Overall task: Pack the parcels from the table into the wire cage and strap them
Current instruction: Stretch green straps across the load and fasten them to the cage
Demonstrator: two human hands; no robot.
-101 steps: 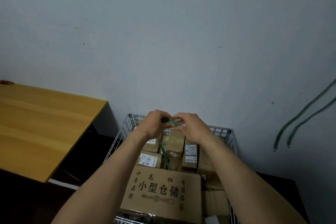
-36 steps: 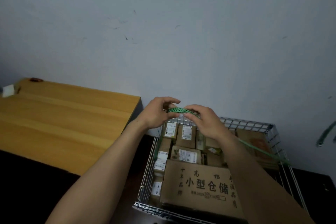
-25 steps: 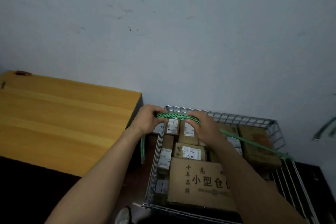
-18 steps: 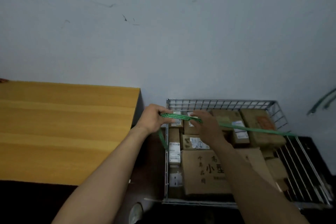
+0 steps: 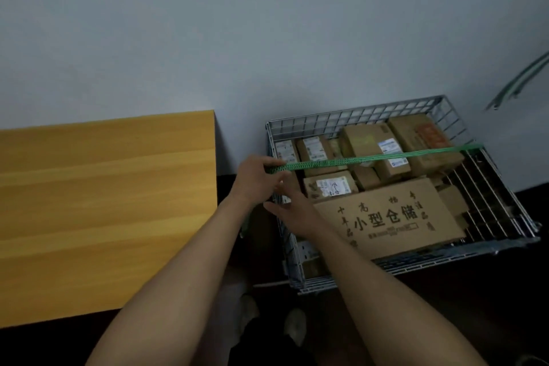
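Observation:
The wire cage (image 5: 353, 119) stands on the floor by the wall, filled with cardboard parcels. A large printed box (image 5: 386, 217) lies at its front, with small labelled parcels (image 5: 328, 187) behind it. A green strap (image 5: 371, 159) runs taut across the parcels from the cage's right rim to its left rim. My left hand (image 5: 257, 177) grips the strap's left end at the left rim. My right hand (image 5: 292, 208) is just below it against the cage's left wall, its fingertips hidden by my left hand.
The wooden table (image 5: 104, 202) stands left of the cage, with a narrow dark gap between them. More green straps (image 5: 520, 83) hang on the wall at the far right. My shoes (image 5: 295, 327) show on the dark floor below.
The strap's left end has been drawn from the middle of the cage to its left rim, so it now spans the cage. My right hand has left the strap's top and dropped under my left hand.

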